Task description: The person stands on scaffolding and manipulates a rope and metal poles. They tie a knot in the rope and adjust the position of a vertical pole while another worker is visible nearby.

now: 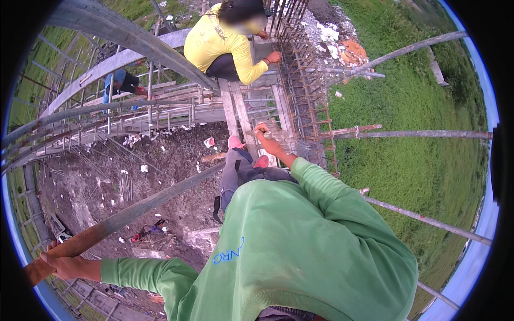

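- Scaffold pole (142, 206) is what we are gripping with our left hand (64, 263); the fingers are wrapping right round its lower end, closed tight on it.
- Its long axis is running on a diagonal — from our left hand at the lower left, rising toward the upper right, where the far end is passing behind our grey-trousered knee (235, 176).
- We are reaching our right hand (266, 140) forward and up, pinching a small thin tool (256, 132) between thumb and fingers; what kind of tool it is, we cannot tell.
- That tool is lying roughly level, its free end pointing to the left, just beside the rusty rebar cage (308, 85).
- The cage's long axis is running away from us, from near our right hand up toward the top of the view.
- We are perching on narrow wooden planks (235, 109), our pink shoes (234, 142) resting on them, with muddy ground (160, 160) well below on the left.
- Another person in a yellow long-sleeved shirt (219, 43) is crouching further along the planks — one of their hands (274, 56) is touching the cage.
- A third person in blue (119, 81) is working lower down on the left, behind curved grey beams (123, 35).
- Grass (407, 96) is spreading out to the right, with thin poles (412, 135) crossing over it.
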`<state>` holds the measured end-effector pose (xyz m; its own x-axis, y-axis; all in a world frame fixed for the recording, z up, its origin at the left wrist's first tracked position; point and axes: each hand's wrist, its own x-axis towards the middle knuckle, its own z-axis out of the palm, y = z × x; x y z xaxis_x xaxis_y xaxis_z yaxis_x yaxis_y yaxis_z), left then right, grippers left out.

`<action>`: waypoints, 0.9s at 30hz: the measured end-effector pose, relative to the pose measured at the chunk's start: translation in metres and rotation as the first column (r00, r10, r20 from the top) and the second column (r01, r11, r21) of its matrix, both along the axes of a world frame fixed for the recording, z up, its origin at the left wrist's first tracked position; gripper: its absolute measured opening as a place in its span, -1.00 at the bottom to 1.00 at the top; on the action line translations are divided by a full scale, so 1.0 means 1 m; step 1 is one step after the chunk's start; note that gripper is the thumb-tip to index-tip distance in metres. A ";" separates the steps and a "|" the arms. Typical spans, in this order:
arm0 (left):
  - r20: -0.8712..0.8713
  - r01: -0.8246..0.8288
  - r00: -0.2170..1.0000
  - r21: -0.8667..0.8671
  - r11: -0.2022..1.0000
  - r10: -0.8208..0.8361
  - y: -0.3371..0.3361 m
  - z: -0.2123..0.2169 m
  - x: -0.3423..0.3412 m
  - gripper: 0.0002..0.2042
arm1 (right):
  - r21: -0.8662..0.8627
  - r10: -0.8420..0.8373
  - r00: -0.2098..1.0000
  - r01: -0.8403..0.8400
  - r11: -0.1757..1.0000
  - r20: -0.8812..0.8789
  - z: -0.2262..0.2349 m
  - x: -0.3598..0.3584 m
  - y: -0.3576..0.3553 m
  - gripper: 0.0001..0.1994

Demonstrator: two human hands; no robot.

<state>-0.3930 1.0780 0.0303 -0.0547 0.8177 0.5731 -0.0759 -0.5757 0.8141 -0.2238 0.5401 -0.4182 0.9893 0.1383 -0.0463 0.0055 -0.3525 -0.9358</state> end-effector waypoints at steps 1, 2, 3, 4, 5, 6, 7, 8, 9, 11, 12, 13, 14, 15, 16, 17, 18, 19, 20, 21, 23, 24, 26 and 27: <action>0.004 0.001 1.000 0.004 1.000 -0.001 0.000 0.000 0.000 -0.55 | -0.013 -0.007 1.000 0.007 1.000 0.004 0.004 0.000 0.001 -0.84; 0.008 0.003 1.000 0.009 1.000 -0.003 0.000 0.000 0.001 -0.55 | -0.005 0.005 1.000 -0.005 1.000 0.004 0.007 0.001 0.002 -0.84; 0.012 0.002 1.000 0.007 1.000 -0.002 0.000 0.000 0.001 -0.54 | 0.016 -0.004 1.000 0.004 1.000 0.018 0.009 0.001 0.003 -0.83; 0.017 0.001 1.000 0.005 1.000 -0.001 0.000 0.000 0.001 -0.54 | 0.035 -0.011 1.000 0.011 0.999 0.003 0.012 0.001 0.005 -0.83; 0.005 0.003 1.000 0.024 1.000 -0.003 0.000 0.000 0.001 -0.54 | 0.043 -0.015 1.000 0.015 0.999 0.009 0.014 0.001 0.006 -0.83; 0.020 0.001 1.000 0.003 1.000 -0.001 0.001 0.000 0.001 -0.53 | 0.049 -0.016 1.000 0.017 0.999 -0.013 0.015 0.001 0.007 -0.83; 0.018 0.003 1.000 0.003 1.000 -0.003 0.001 -0.001 0.000 -0.53 | 0.059 -0.020 0.999 0.023 0.998 -0.047 0.016 0.001 0.008 -0.83; 0.017 0.004 1.000 0.003 1.000 -0.004 0.001 -0.001 0.000 -0.52 | 0.064 -0.011 0.999 0.013 0.998 -0.043 0.017 0.000 0.009 -0.82; 0.014 0.005 1.000 0.002 1.000 -0.005 0.002 -0.001 0.000 -0.52 | 0.074 -0.004 0.999 0.008 0.997 -0.051 0.017 -0.001 0.010 -0.82; -0.002 0.000 1.000 0.009 1.000 0.000 0.003 -0.001 -0.001 -0.52 | 0.068 0.001 1.000 0.001 0.998 -0.028 0.016 -0.002 0.011 -0.82; 0.012 0.004 1.000 0.002 1.000 -0.004 0.004 -0.001 -0.001 -0.52 | 0.052 -0.001 1.000 0.001 0.999 0.002 0.015 -0.002 0.012 -0.82; 0.016 0.003 1.000 0.004 1.000 -0.003 0.004 -0.001 -0.001 -0.52 | 0.044 -0.001 1.000 0.001 0.999 0.012 0.013 -0.003 0.013 -0.82; 0.002 0.002 1.000 0.019 1.000 -0.002 0.005 -0.001 -0.001 -0.52 | 0.051 -0.002 0.999 0.000 0.999 0.040 0.012 -0.003 0.014 -0.83; 0.018 0.010 1.000 0.007 1.000 -0.011 0.005 -0.001 -0.002 -0.52 | 0.066 -0.001 0.999 -0.002 0.998 0.048 0.010 -0.003 0.015 -0.84; 0.016 0.019 1.000 0.009 1.000 -0.019 0.005 -0.001 -0.002 -0.52 | 0.091 -0.006 0.999 0.002 0.996 0.041 0.009 -0.004 0.016 -0.85; 0.004 0.021 1.000 0.024 1.000 -0.021 0.005 -0.001 -0.002 -0.52 | 0.058 -0.005 0.996 0.000 0.998 0.093 0.009 -0.004 0.017 -0.85; 0.017 0.018 1.000 0.006 1.000 -0.018 0.005 -0.002 -0.002 -0.52 | 0.036 -0.009 0.992 0.004 0.999 0.129 0.008 -0.004 0.019 -0.86; 0.019 0.010 1.000 0.002 1.000 -0.010 0.005 -0.001 -0.002 -0.52 | 0.005 -0.030 0.995 0.030 1.000 0.093 0.009 -0.005 0.020 -0.87; 0.004 0.007 1.000 0.014 1.000 -0.007 0.005 -0.001 -0.002 -0.52 | 0.070 0.005 0.993 -0.013 0.997 0.122 0.009 -0.006 0.020 -0.87; 0.018 0.007 1.000 0.001 1.000 -0.007 0.004 -0.001 -0.001 -0.52 | 0.128 0.023 0.997 -0.033 0.991 0.079 0.011 -0.006 0.021 -0.87; 0.012 0.017 1.000 0.009 1.000 -0.017 0.003 -0.001 -0.001 -0.51 | 0.214 0.043 0.999 -0.043 0.976 0.007 0.014 -0.008 0.021 -0.87; 0.009 0.012 1.000 0.012 1.000 -0.012 0.002 -0.001 -0.001 -0.51 | 0.231 0.041 0.999 -0.038 0.972 -0.011 0.016 -0.009 0.020 -0.87; -0.013 0.004 1.000 0.032 0.999 -0.003 0.001 -0.001 0.000 -0.51 | 0.236 0.045 0.999 -0.042 0.971 -0.006 0.019 -0.010 0.020 -0.87; 0.002 0.002 1.000 0.014 1.000 -0.002 0.000 -0.001 0.000 -0.50 | 0.230 0.043 0.999 -0.043 0.972 0.002 0.021 -0.010 0.019 -0.87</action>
<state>-0.3928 1.0785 0.0288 -0.0546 0.8096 0.5845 -0.0789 -0.5870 0.8057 -0.2342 0.5594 -0.3976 0.9821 0.1879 -0.0108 0.0134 -0.1272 -0.9918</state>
